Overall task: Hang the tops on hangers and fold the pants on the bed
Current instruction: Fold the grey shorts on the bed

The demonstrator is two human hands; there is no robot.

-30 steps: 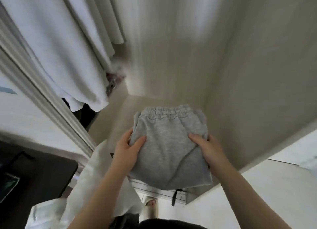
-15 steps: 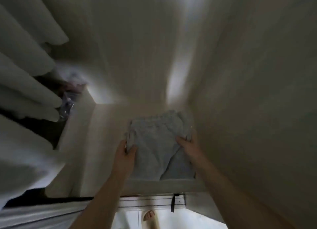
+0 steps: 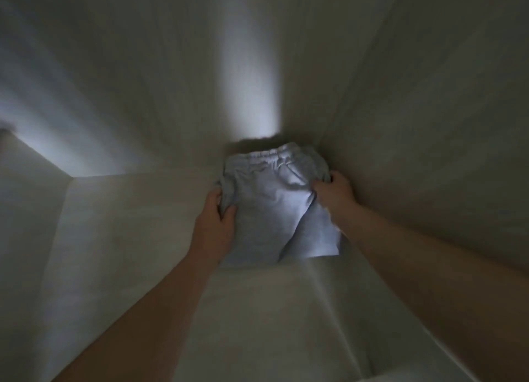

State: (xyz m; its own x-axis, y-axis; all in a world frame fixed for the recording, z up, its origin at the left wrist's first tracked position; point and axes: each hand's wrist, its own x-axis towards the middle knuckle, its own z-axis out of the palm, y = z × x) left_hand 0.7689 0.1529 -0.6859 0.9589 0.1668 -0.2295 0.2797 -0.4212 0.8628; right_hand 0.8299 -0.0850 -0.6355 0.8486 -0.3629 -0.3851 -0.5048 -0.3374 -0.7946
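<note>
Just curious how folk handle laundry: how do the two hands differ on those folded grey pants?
The left hand grips the folded grey pants' left edge; the right hand grips the right edge. The right hand reaches farther in, near the waistband and side wall, than the left hand. Both curl round fabric.

We see only the arms and hands of the person. The left hand (image 3: 216, 221) and the right hand (image 3: 335, 192) are bare, and so are the fingers (image 3: 320, 187), plain skin from knuckle to tip. The left forearm (image 3: 148, 310) is bare from the wrist to the lower edge of the view. The right forearm (image 3: 415, 252) is likewise bare to the lower right corner. Both forearms look slim and smooth, widening toward the elbow. The light is dim and the view soft, so nails and finer marks on the skin are too blurred to tell.
</note>
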